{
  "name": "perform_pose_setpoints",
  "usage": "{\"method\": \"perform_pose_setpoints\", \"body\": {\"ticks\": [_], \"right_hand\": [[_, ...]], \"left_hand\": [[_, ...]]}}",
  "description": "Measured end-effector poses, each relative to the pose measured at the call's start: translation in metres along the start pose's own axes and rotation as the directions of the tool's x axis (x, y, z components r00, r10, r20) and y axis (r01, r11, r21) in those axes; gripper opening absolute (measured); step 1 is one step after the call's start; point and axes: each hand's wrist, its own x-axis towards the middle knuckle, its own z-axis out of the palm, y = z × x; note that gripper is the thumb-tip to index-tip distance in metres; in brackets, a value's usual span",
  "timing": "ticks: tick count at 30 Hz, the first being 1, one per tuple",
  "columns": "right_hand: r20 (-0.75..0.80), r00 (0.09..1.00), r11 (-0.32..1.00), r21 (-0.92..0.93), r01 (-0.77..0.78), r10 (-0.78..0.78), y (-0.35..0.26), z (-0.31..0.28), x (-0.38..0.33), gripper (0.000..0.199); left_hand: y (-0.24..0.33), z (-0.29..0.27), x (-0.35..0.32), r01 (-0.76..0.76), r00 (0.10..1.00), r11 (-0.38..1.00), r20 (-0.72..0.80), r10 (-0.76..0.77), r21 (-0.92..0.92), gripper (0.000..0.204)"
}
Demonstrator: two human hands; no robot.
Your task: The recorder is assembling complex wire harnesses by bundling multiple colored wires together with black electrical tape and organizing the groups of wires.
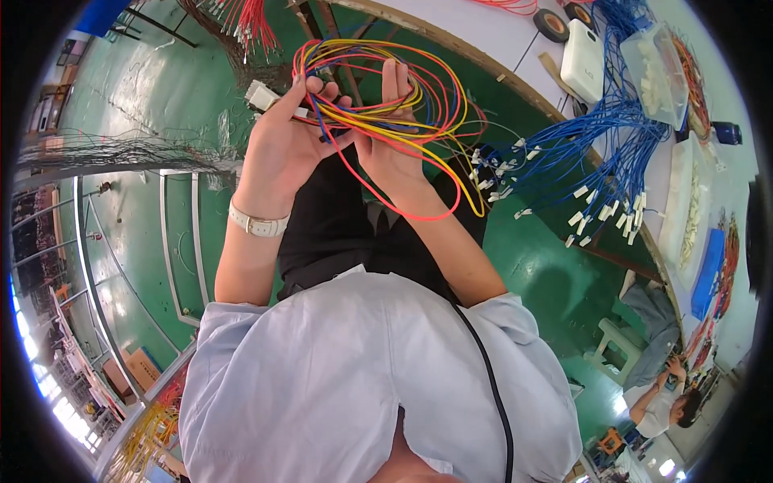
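the wire coil [366, 121], of red, yellow and blue strands, is located between both hands, in front of the body and beside the bench [487, 36]. the left hand [282, 149] has its thumb and bent fingers closed on the strands, next to a white connector [263, 97]. the right hand [394, 165] holds two fingers extended among the loops; its grip cannot be determined.

caution: loose loops hanging over the right forearm could tangle if the coil is turned. they could also snag the blue wires [596, 145] overhanging the bench if carried that way.

the left thumb partly covers the connector. the right thumb and the strand ends cannot be made out.
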Motion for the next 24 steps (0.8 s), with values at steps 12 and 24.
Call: {"method": "perform_pose_setpoints", "body": {"ticks": [12, 24], "right_hand": [[-0.255, 0.957, 0.787, 0.615, 0.051, 0.138, -0.061, -0.062, -0.024, 0.010], [0.626, 0.569, -0.607, 0.752, -0.257, 0.534, 0.012, -0.037, -0.004, 0.033]], "left_hand": [[-0.028, 0.004, 0.022, -0.409, 0.910, 0.874, 0.045, 0.413, 0.263, 0.024], [-0.040, -0.003, 0.024, -0.106, 0.993, 0.969, 0.066, 0.094, 0.223, 0.022]]}}
